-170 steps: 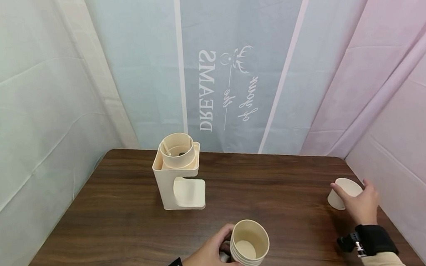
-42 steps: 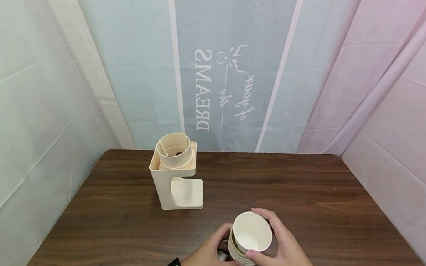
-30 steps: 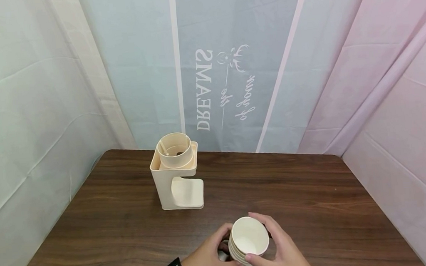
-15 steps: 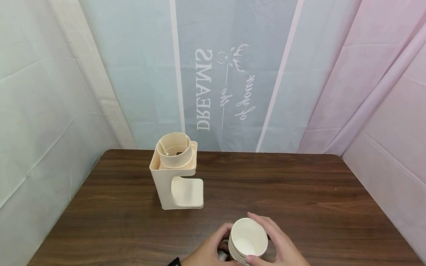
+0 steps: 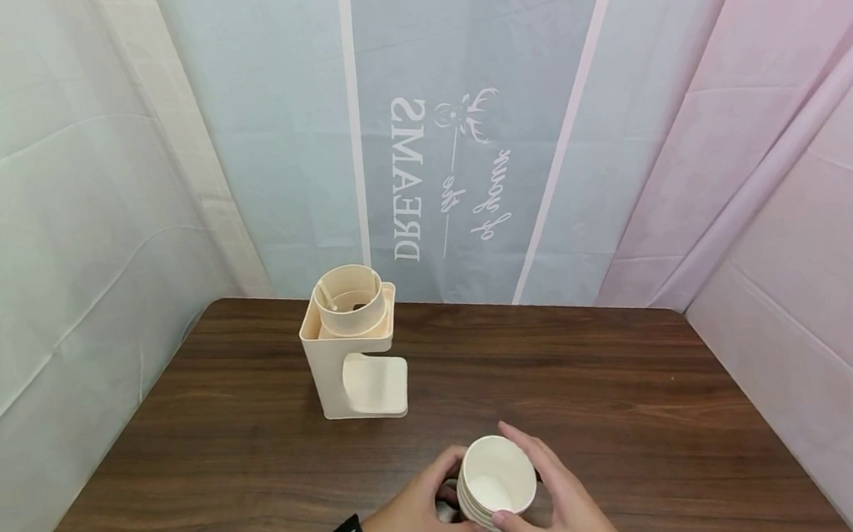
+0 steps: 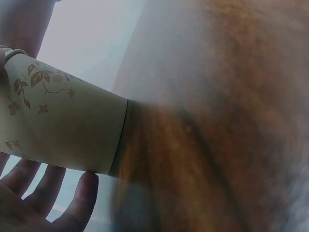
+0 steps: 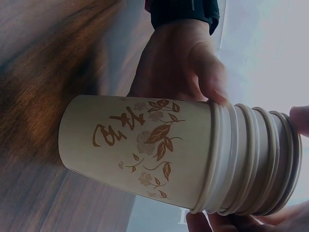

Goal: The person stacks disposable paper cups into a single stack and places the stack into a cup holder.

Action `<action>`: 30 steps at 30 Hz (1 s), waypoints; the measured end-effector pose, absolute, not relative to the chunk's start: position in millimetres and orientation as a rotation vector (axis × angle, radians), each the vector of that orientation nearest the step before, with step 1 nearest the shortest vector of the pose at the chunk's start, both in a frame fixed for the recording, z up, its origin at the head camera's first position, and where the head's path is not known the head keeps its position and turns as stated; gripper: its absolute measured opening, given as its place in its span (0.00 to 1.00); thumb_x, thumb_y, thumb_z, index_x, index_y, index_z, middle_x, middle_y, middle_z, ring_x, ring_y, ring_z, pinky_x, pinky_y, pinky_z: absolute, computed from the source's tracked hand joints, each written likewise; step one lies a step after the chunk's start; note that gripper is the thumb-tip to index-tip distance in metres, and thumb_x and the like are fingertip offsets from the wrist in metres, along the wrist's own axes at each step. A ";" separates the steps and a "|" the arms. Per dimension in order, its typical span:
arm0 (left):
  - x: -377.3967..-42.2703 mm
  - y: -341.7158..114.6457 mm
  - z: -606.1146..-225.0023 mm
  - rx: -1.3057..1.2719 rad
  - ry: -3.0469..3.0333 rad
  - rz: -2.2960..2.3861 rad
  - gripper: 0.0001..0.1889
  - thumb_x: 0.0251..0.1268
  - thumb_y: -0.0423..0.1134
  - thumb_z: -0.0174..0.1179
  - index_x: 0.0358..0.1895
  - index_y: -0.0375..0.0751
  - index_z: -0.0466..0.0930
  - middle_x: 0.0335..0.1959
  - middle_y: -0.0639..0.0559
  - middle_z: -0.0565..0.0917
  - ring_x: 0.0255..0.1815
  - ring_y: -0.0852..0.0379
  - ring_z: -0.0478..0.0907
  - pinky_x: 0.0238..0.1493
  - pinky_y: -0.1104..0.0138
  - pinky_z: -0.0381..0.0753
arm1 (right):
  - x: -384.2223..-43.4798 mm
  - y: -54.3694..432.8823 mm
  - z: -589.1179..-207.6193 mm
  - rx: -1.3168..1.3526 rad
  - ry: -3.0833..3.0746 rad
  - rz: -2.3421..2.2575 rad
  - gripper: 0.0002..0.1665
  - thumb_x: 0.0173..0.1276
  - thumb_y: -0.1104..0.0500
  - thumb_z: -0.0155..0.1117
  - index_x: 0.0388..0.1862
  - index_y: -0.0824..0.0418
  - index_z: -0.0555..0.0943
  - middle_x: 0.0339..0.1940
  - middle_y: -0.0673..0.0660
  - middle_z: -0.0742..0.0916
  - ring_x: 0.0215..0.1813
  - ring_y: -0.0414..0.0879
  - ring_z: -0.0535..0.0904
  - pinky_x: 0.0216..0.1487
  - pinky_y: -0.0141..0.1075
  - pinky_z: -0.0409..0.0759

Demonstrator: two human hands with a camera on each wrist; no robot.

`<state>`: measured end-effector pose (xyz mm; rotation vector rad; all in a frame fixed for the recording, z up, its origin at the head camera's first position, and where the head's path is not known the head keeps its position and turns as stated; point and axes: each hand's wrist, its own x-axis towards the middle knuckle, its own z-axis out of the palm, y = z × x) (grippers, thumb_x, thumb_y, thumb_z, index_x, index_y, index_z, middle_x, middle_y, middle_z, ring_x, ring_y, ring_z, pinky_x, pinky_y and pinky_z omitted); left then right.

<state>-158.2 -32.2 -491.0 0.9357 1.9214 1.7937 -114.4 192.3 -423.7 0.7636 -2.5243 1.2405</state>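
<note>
In the head view my left hand [image 5: 412, 518] grips a stack of cream paper cups [image 5: 472, 509] near the front edge of the table. A whiter paper cup [image 5: 504, 464] sits nested in the top of that stack, mouth tilted up. My right hand [image 5: 569, 505] holds the top cup, thumb on its near side and fingers along its far side. Seen from the right wrist, several cup rims [image 7: 256, 159] lie close together, and the outer cup [image 7: 140, 145] bears brown flowers and writing. The left wrist view shows the printed wall [image 6: 72, 116] and fingertips [image 6: 84, 193] against it.
A cream stand [image 5: 330, 378] with a round, open-topped cylinder [image 5: 350, 305] and a flat ledge [image 5: 379, 384] is at the back left of the dark wooden table [image 5: 555, 364]. Fabric drapes [image 5: 423, 132] surround the table. Something silvery, mostly hidden, shows below the left hand.
My right hand has brought the white cup from the table's right side to the stack, and the cup has sunk into it. The left hand stays around the stack.
</note>
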 end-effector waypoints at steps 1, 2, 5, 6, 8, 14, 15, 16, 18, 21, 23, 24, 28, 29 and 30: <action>-158.4 -32.1 -490.7 0.936 1.914 1.794 0.35 0.62 0.38 0.73 0.69 0.53 0.65 0.60 0.54 0.77 0.58 0.61 0.76 0.58 0.66 0.80 | -113.9 192.0 -423.2 0.740 -2.537 1.252 0.52 0.55 0.57 0.82 0.77 0.51 0.66 0.66 0.49 0.79 0.63 0.39 0.76 0.58 0.35 0.78; -158.6 -32.1 -490.3 0.935 1.908 1.793 0.35 0.62 0.38 0.73 0.69 0.53 0.65 0.61 0.54 0.77 0.59 0.61 0.77 0.58 0.66 0.80 | -113.4 191.6 -422.6 0.716 -2.549 1.269 0.51 0.55 0.57 0.82 0.76 0.50 0.67 0.66 0.49 0.79 0.63 0.38 0.76 0.58 0.35 0.78; -158.9 -32.0 -489.2 0.936 1.897 1.789 0.35 0.63 0.38 0.73 0.70 0.54 0.65 0.62 0.53 0.76 0.59 0.61 0.77 0.58 0.66 0.80 | -112.7 191.0 -421.7 0.676 -2.563 1.330 0.48 0.56 0.57 0.82 0.74 0.50 0.68 0.63 0.48 0.80 0.61 0.38 0.77 0.57 0.34 0.78; -158.9 -32.2 -488.6 0.936 1.901 1.785 0.35 0.63 0.39 0.73 0.70 0.54 0.65 0.62 0.53 0.76 0.59 0.61 0.77 0.58 0.66 0.80 | -112.7 190.8 -421.5 0.673 -2.564 1.341 0.47 0.56 0.57 0.82 0.73 0.51 0.68 0.62 0.47 0.81 0.59 0.39 0.78 0.56 0.34 0.79; -158.7 -32.8 -487.7 0.940 1.913 1.782 0.35 0.63 0.39 0.73 0.70 0.53 0.65 0.61 0.53 0.76 0.59 0.61 0.76 0.58 0.66 0.80 | -112.8 190.2 -421.2 0.678 -2.565 1.359 0.45 0.57 0.56 0.81 0.72 0.51 0.69 0.60 0.46 0.82 0.56 0.40 0.79 0.54 0.35 0.79; -157.6 -34.4 -483.3 0.961 1.941 1.770 0.35 0.63 0.39 0.73 0.70 0.51 0.65 0.61 0.50 0.77 0.58 0.61 0.77 0.58 0.66 0.80 | -112.8 189.4 -421.3 0.695 -2.558 1.380 0.44 0.59 0.56 0.80 0.71 0.50 0.69 0.59 0.46 0.82 0.54 0.42 0.80 0.52 0.35 0.79; -157.5 -34.5 -482.1 0.966 1.944 1.764 0.35 0.63 0.39 0.73 0.70 0.51 0.65 0.62 0.50 0.77 0.58 0.60 0.77 0.58 0.66 0.80 | -112.6 189.6 -421.4 0.695 -2.556 1.381 0.44 0.59 0.56 0.80 0.71 0.50 0.69 0.59 0.46 0.82 0.53 0.42 0.80 0.52 0.36 0.79; -157.4 -34.6 -480.9 0.969 1.949 1.756 0.35 0.63 0.40 0.73 0.71 0.51 0.65 0.62 0.50 0.76 0.59 0.60 0.77 0.58 0.66 0.80 | -112.5 189.8 -421.5 0.694 -2.555 1.385 0.44 0.59 0.56 0.80 0.71 0.51 0.69 0.59 0.47 0.82 0.53 0.42 0.80 0.52 0.36 0.79; -157.1 -34.8 -478.6 0.981 1.967 1.739 0.35 0.64 0.41 0.72 0.71 0.51 0.65 0.63 0.50 0.76 0.59 0.61 0.77 0.58 0.66 0.80 | -112.2 190.4 -421.4 0.687 -2.564 1.403 0.44 0.59 0.56 0.80 0.72 0.50 0.68 0.59 0.47 0.82 0.53 0.42 0.80 0.51 0.37 0.80; -155.5 -35.0 -476.0 1.041 2.014 1.711 0.37 0.66 0.43 0.71 0.74 0.52 0.63 0.66 0.53 0.75 0.61 0.60 0.77 0.60 0.66 0.79 | -112.0 193.0 -422.0 0.672 -2.582 1.453 0.47 0.57 0.56 0.81 0.73 0.51 0.68 0.61 0.50 0.81 0.55 0.42 0.79 0.50 0.38 0.81; -153.6 -35.1 -475.2 1.098 2.051 1.697 0.39 0.66 0.44 0.71 0.76 0.51 0.61 0.68 0.53 0.74 0.62 0.59 0.76 0.61 0.65 0.78 | -111.8 195.9 -424.0 0.677 -2.592 1.477 0.50 0.55 0.57 0.83 0.74 0.52 0.67 0.63 0.52 0.80 0.57 0.42 0.79 0.51 0.38 0.81; -152.3 -35.4 -474.8 1.111 2.055 1.698 0.41 0.65 0.44 0.72 0.77 0.50 0.59 0.69 0.53 0.73 0.63 0.58 0.75 0.62 0.65 0.77 | -111.8 197.7 -425.6 0.687 -2.592 1.488 0.52 0.54 0.57 0.84 0.74 0.53 0.66 0.64 0.54 0.80 0.58 0.42 0.79 0.51 0.39 0.82; -146.9 -38.9 -473.1 1.074 2.039 1.717 0.49 0.60 0.41 0.75 0.80 0.46 0.53 0.72 0.47 0.68 0.61 0.57 0.76 0.63 0.65 0.75 | -112.4 206.0 -435.1 0.774 -2.558 1.492 0.56 0.51 0.59 0.85 0.76 0.57 0.65 0.66 0.55 0.79 0.59 0.42 0.79 0.54 0.38 0.82; -145.7 -40.4 -472.3 1.045 2.037 1.721 0.50 0.59 0.41 0.75 0.80 0.45 0.52 0.73 0.46 0.67 0.60 0.58 0.77 0.63 0.64 0.75 | -112.8 208.1 -438.0 0.798 -2.540 1.491 0.56 0.50 0.60 0.86 0.75 0.58 0.65 0.66 0.55 0.79 0.59 0.42 0.80 0.54 0.38 0.82; -144.7 -41.9 -471.6 1.022 2.041 1.721 0.51 0.59 0.40 0.75 0.81 0.45 0.51 0.74 0.45 0.66 0.59 0.59 0.77 0.62 0.64 0.75 | -113.2 210.1 -440.7 0.818 -2.522 1.496 0.57 0.49 0.61 0.86 0.75 0.58 0.65 0.66 0.55 0.79 0.60 0.42 0.80 0.54 0.37 0.82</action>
